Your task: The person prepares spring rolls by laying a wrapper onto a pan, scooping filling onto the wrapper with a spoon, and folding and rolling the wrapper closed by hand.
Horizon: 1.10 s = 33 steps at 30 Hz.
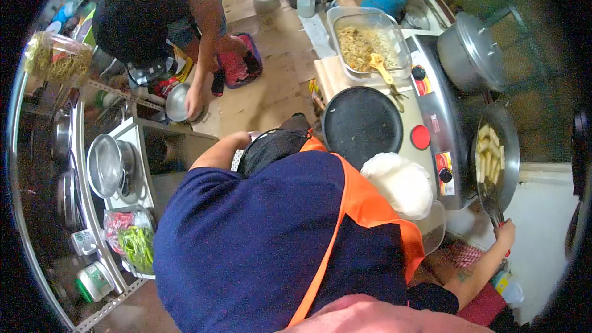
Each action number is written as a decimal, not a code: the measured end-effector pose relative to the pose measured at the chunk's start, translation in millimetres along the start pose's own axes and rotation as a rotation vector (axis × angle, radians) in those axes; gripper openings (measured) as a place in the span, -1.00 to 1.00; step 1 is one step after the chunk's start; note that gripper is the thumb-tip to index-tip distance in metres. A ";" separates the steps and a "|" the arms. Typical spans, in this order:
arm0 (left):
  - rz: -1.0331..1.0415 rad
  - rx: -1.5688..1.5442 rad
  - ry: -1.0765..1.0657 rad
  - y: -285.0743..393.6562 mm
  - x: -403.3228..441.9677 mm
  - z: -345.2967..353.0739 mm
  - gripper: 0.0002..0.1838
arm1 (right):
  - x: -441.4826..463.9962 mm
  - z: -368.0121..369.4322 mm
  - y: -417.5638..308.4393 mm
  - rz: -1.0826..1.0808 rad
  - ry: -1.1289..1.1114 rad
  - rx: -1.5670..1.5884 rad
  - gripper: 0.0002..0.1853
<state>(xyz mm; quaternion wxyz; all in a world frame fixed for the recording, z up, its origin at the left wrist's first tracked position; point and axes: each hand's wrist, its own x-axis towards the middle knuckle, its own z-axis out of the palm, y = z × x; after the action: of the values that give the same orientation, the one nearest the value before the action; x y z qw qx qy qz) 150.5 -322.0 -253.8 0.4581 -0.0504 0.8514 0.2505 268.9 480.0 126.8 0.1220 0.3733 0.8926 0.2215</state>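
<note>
My right hand (504, 233) is closed round the handle of a spatula (493, 207) at the far right. The spatula's blade reaches down into a dark wok (510, 151) on the stove. In the wok lie several thick, pale yellow strips of food (490, 154), gathered towards its left side. My left arm bends away beside my body at the middle left. Its hand is hidden, so whether it holds anything does not show.
A gas stove (441, 129) bears a large lidded pot (472, 52). Beside it are a round black pan (362, 124), a white plastic bag (399, 185) and a plastic tub (407, 68) of food. Another person crouches upper left, reaching to a metal bowl (177, 103). Shelves line the left.
</note>
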 end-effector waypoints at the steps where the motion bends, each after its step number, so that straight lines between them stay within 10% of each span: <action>1: -0.005 0.010 -0.009 -25.4 14.4 5.5 -0.78 | 4.1 11.5 9.6 0.009 0.056 -0.043 -0.68; 4: 0.093 0.360 -0.015 -6.3 27.8 -12.0 -0.71 | 19.6 57.4 49.8 -0.069 0.193 -0.005 -0.71; 10: 0.279 0.323 -0.074 -4.7 71.9 -25.1 -0.69 | -25.6 6.8 20.5 -0.047 0.410 -0.067 -0.79; 11: 0.292 0.287 -0.071 -14.9 87.7 -27.2 -0.68 | -37.3 -60.0 -45.9 0.176 0.118 -0.116 -0.80; 13: 0.314 0.233 -0.078 -22.2 117.2 -30.3 -0.67 | -36.1 -28.9 -30.7 0.035 0.400 -0.084 -0.82; 27: 0.206 0.003 -0.085 56.1 175.6 -91.5 -0.59 | 7.2 -63.5 -76.1 0.093 0.436 -0.298 -0.85; 28: 0.454 0.371 0.015 33.3 203.5 -86.2 -0.59 | 11.1 -65.8 -80.4 0.078 0.462 -0.308 -0.86; 31: 0.105 -0.047 -0.090 38.3 172.7 -87.7 -0.62 | 28.4 -65.2 -80.3 -0.021 0.514 -0.317 -0.86; 33: 0.238 0.024 0.022 13.3 177.1 -74.3 -0.64 | 41.4 -65.0 -75.7 -0.075 0.532 -0.332 -0.86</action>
<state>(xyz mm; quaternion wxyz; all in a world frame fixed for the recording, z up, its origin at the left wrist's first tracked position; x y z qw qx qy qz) -11.7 -320.0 -357.5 0.4161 0.0536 0.8593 0.2925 169.0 442.8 144.5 -0.0486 0.2442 0.8580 0.4493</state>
